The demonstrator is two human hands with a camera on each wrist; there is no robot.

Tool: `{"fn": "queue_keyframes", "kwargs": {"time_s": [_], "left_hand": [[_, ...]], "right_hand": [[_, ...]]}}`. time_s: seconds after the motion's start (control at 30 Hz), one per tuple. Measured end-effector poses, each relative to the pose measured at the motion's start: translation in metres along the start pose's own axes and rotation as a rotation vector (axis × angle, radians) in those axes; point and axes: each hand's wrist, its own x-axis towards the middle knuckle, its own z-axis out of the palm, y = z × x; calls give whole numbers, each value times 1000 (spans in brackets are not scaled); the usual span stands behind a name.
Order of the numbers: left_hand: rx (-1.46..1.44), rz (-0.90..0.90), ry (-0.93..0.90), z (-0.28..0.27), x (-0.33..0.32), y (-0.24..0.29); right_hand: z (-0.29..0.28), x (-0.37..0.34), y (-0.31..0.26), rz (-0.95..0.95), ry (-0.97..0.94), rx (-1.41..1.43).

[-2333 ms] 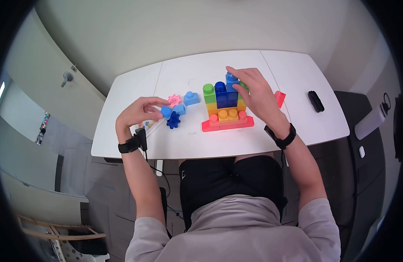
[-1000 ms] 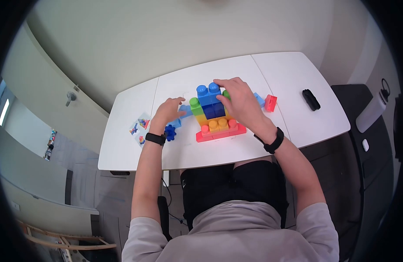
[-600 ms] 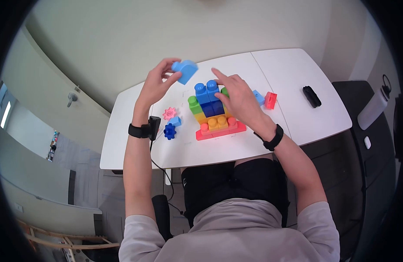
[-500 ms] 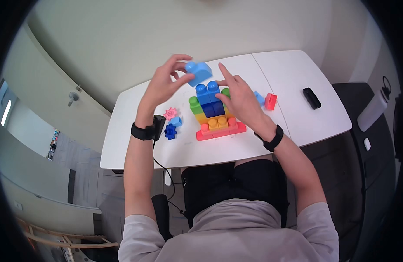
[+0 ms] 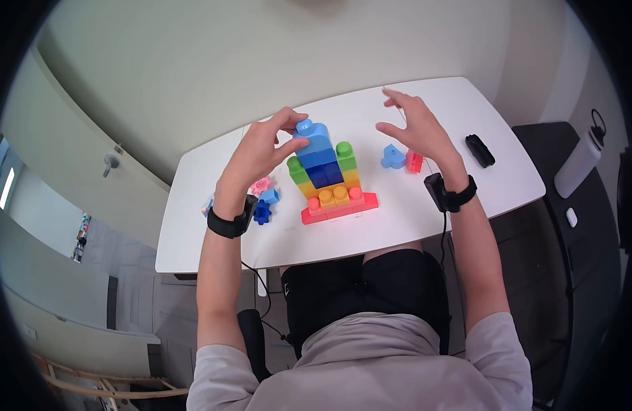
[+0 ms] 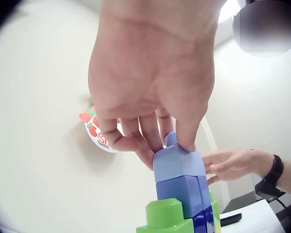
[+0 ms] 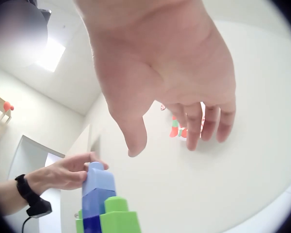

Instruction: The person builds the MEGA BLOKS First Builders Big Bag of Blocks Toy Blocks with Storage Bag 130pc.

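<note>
A tower of toy building blocks stands on the white table (image 5: pixel 467 198), with a long red base (image 5: pixel 340 209), yellow and dark blue blocks (image 5: pixel 324 175) above it and green blocks (image 5: pixel 346 157) at both sides. On its very top sits a light blue block (image 5: pixel 317 140) with one stud and a rounded side. My left hand (image 5: pixel 261 147) pinches this block between thumb and fingers; the left wrist view shows the thumb (image 6: pixel 187 136) at its upper edge. My right hand (image 5: pixel 422 130) hovers in the air right of the tower, fingers spread, holding nothing.
Left of the tower lie a pink gear (image 5: pixel 261 185), a dark blue gear (image 5: pixel 262 214) and a small blue block (image 5: pixel 269 196). A light blue piece (image 5: pixel 393 157) and a red block (image 5: pixel 414 162) lie under my right hand. Further right are a black case (image 5: pixel 480 151) and a bottle (image 5: pixel 578 164).
My left hand has picked up the light blue block from the table's left side and brought it onto the tower top. My right hand has left the tower and moved right.
</note>
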Motion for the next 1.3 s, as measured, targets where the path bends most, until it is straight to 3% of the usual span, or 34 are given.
{"fn": "queue_keyframes", "kwargs": {"time_s": [0.07,0.13,0.17,0.3,0.37,0.43,0.5,0.6,0.7,0.9,1.23,1.3], "left_hand": [[3,0,0,-1,-2,3],[81,13,23,-1,-7,8],[86,21,30,-1,-9,9],[-81,-5,217,-3,-26,-9],[44,-188,120,-9,-37,-31],[116,-209,105,-3,-53,-56],[289,-375,-173,5,-71,-82],[379,-493,-257,22,-93,-102],[367,-402,-180,42,-105,-126],[520,-275,-207,71,-99,-143],[512,-313,-240,73,-80,-132],[378,-446,-236,64,-74,-122]], "right_hand": [[2,-2,18,35,-42,-57],[9,-5,33,121,-255,-219],[10,-6,38,116,-245,-222],[11,-10,53,175,-371,-266],[5,-9,53,245,-430,-228],[0,-9,49,254,-438,-220],[-3,-8,47,262,-445,-216],[-5,-7,46,257,-448,-199],[-3,-8,44,230,-447,-191],[-3,-9,41,217,-464,-194],[-6,-9,39,187,-463,-199],[-9,-9,38,198,-466,-196]]}}
